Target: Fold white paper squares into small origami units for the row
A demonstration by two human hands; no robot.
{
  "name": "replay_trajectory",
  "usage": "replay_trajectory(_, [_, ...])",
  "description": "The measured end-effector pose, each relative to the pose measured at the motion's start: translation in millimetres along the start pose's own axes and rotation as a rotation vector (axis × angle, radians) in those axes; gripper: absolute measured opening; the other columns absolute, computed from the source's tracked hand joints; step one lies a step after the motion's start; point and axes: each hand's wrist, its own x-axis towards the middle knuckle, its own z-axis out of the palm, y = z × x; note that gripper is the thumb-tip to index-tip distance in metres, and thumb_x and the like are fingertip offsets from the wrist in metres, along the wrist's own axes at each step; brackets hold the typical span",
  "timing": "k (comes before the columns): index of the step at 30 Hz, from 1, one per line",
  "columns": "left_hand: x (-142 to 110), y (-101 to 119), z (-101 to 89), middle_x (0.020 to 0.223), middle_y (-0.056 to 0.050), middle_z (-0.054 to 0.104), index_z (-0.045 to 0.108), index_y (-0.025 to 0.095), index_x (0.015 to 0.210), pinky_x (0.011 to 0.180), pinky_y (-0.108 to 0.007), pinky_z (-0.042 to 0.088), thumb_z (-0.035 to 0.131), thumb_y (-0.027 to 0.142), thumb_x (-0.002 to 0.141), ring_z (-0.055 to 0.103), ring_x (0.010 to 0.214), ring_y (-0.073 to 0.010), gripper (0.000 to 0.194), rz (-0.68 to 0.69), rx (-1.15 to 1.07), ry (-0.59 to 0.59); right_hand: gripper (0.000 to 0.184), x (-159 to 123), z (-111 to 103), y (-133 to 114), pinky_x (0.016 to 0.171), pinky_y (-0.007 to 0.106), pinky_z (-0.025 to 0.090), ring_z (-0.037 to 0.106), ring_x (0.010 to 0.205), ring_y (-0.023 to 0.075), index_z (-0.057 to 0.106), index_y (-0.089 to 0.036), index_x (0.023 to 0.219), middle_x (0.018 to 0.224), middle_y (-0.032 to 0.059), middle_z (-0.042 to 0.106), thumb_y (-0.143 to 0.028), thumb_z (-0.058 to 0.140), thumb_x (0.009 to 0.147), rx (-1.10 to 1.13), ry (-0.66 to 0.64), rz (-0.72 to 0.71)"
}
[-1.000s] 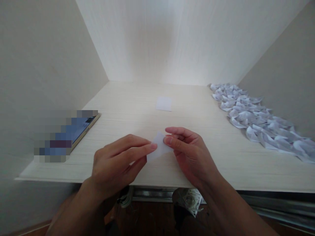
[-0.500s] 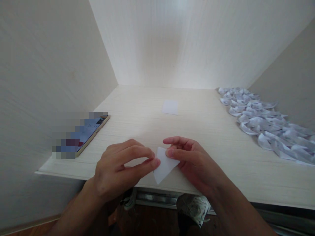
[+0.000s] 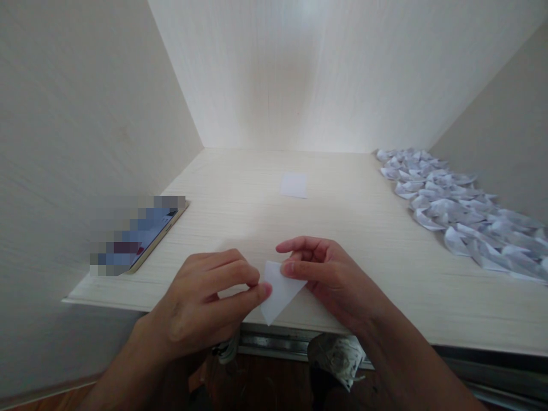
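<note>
- I am holding a small piece of white paper (image 3: 280,297) between both hands; I'd judge that I am shaping or folding it, though no finished crease is showing clearly.
- The next move, as I'm reading it, is calling for a light, steady pinch at both sides, so that the edges are meeting evenly and the thin sheet isn't slipping or buckling.
- My left hand (image 3: 218,299) is pinching the paper's left edge, thumb on the near face; the paper is sitting at 3 o'clock from this hand.
- My right hand (image 3: 327,274) is gripping the upper right part, thumb on top and fingers partly hidden behind; from here the paper is lying toward 8 o'clock.
- One corner of the paper is pointing to 6 o'clock, close to the front edge of the table (image 3: 222,211); I can't tell whether it is touching.
- Well apart from my hands, a loose paper square (image 3: 293,185) is resting at 12 o'clock, a phone (image 3: 150,237) at 10, and rows of folded papers (image 3: 454,208) at 2.
</note>
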Motion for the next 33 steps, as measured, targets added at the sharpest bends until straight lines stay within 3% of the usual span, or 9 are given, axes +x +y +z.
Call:
replay_trajectory(3, [3.2, 2.7, 0.9, 0.078, -0.001, 0.070, 0.068, 0.022, 0.092, 0.059, -0.024, 0.049, 0.061, 0.007, 0.096, 0.064, 0.068, -0.0128, 0.016, 0.035, 0.004, 0.007, 0.029, -0.1, 0.6, -0.7, 0.061, 0.027, 0.037, 0.050, 0.057, 0.0088, 0.081, -0.019, 0.087, 0.063, -0.0053, 0.063, -0.023, 0.093, 0.061, 0.001, -0.003, -0.001])
replay_trajectory(7, [2.5, 3.1, 6.2, 0.080, 0.001, 0.070, 0.067, 0.024, 0.090, 0.061, -0.024, 0.051, 0.063, 0.007, 0.096, 0.064, 0.069, -0.0126, 0.018, -0.019, -0.028, 0.013, 0.033, -0.2, 1.4, -0.9, 0.061, 0.026, 0.037, 0.050, 0.057, 0.0085, 0.080, -0.018, 0.087, 0.062, -0.0054, 0.062, -0.026, 0.096, 0.058, 0.014, 0.013, 0.004])
replay_trajectory(13, [2.4, 0.9, 19.6, 0.080, 0.001, 0.072, 0.072, 0.021, 0.097, 0.060, -0.020, 0.051, 0.068, 0.009, 0.094, 0.066, 0.066, -0.0091, 0.014, -0.078, 0.026, 0.172, 0.033, -0.7, -0.4, 1.0, 0.067, 0.027, 0.041, 0.056, 0.065, 0.0114, 0.078, -0.020, 0.086, 0.068, -0.0032, 0.067, -0.026, 0.096, 0.059, 0.102, 0.082, -0.053])
replay_trajectory(17, [7.6, 2.7, 19.9, 0.083, 0.002, 0.078, 0.074, 0.023, 0.097, 0.058, -0.017, 0.053, 0.066, 0.012, 0.096, 0.071, 0.065, -0.0084, 0.014, -0.073, 0.099, 0.141, 0.030, -1.3, 0.4, 0.6, 0.067, 0.026, 0.041, 0.055, 0.068, 0.0117, 0.071, -0.020, 0.070, 0.070, -0.0030, 0.066, -0.025, 0.097, 0.057, 0.127, 0.109, -0.113])
replay_trajectory(21, [9.1, 2.7, 16.9, 0.084, 0.004, 0.080, 0.075, 0.026, 0.097, 0.056, -0.016, 0.055, 0.064, 0.015, 0.098, 0.075, 0.066, -0.0091, 0.015, -0.074, 0.135, 0.142, 0.030, -3.0, 3.4, -0.5, 0.067, 0.025, 0.040, 0.053, 0.068, 0.0110, 0.070, -0.020, 0.070, 0.070, -0.0041, 0.064, -0.028, 0.097, 0.060, 0.112, 0.110, -0.162])
replay_trajectory(25, [5.8, 1.8, 11.5, 0.088, 0.004, 0.081, 0.076, 0.027, 0.097, 0.059, -0.016, 0.057, 0.065, 0.016, 0.097, 0.076, 0.070, -0.0100, 0.017, -0.090, 0.114, 0.126, 0.024, -5.4, 5.0, 0.1, 0.067, 0.027, 0.041, 0.053, 0.068, 0.0123, 0.072, -0.022, 0.073, 0.073, -0.0031, 0.066, -0.036, 0.092, 0.069, 0.088, 0.098, -0.234])
replay_trajectory(28, [0.7, 0.5, 7.3, 0.094, 0.003, 0.082, 0.077, 0.027, 0.099, 0.063, -0.017, 0.059, 0.063, 0.011, 0.096, 0.077, 0.074, -0.0109, 0.022, -0.123, 0.083, 0.178, 0.019, -6.7, 2.6, 3.4, 0.070, 0.030, 0.043, 0.056, 0.073, 0.0148, 0.077, -0.025, 0.078, 0.079, -0.0005, 0.070, -0.043, 0.084, 0.080, 0.024, 0.060, -0.338])
replay_trajectory(33, [-3.5, -1.7, 3.9, 0.096, 0.004, 0.082, 0.077, 0.028, 0.100, 0.064, -0.016, 0.060, 0.063, 0.007, 0.094, 0.078, 0.077, -0.0108, 0.026, -0.166, 0.029, 0.231, 0.009, -11.6, -0.4, 8.1, 0.076, 0.032, 0.048, 0.063, 0.081, 0.0170, 0.082, -0.030, 0.091, 0.085, 0.0006, 0.074, -0.030, 0.074, 0.090, -0.155, 0.002, -0.521])
